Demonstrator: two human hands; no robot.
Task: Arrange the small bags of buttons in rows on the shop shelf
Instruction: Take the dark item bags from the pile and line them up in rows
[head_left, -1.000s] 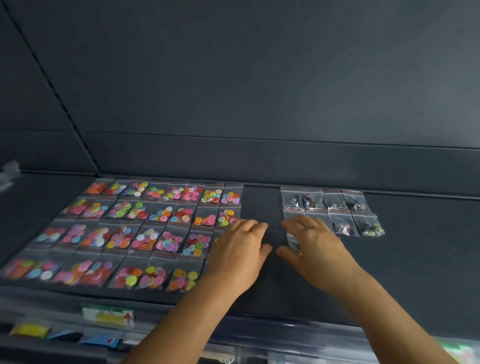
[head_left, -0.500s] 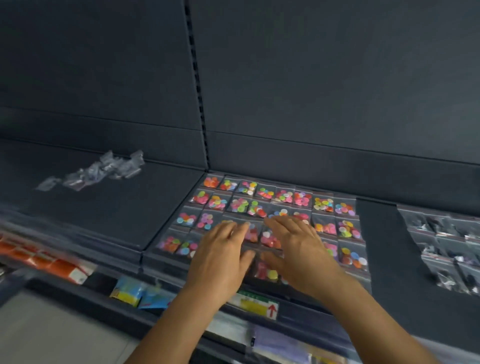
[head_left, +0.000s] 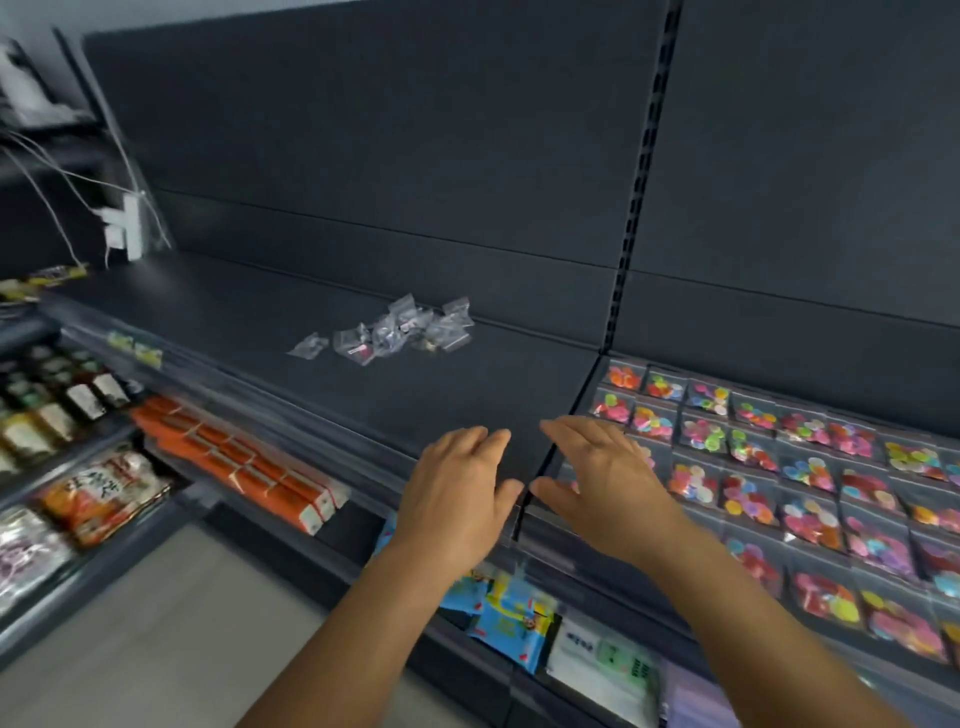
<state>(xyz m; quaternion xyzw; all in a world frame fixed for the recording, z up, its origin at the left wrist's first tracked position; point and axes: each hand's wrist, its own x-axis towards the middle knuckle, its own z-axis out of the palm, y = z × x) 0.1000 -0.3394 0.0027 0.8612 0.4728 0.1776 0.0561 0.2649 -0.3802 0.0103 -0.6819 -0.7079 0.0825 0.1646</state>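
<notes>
Above the matte dark shelf (head_left: 447, 395), left hand (head_left: 460, 499) and right hand (head_left: 605, 488) hover flat, fingers straight.

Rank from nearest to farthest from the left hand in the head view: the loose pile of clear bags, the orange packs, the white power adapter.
From the left hand:
1. Orange packs, lower shelf, to its left.
2. Loose pile of clear bags, shelf top, beyond it.
3. White power adapter, far left, at the back.

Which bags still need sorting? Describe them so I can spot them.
On the dark shelf, left of the slotted upright, a loose heap of clear bags lies near the back wall. Unlike the colourful button bags gridded to the right, these are jumbled and overlapping.
</notes>
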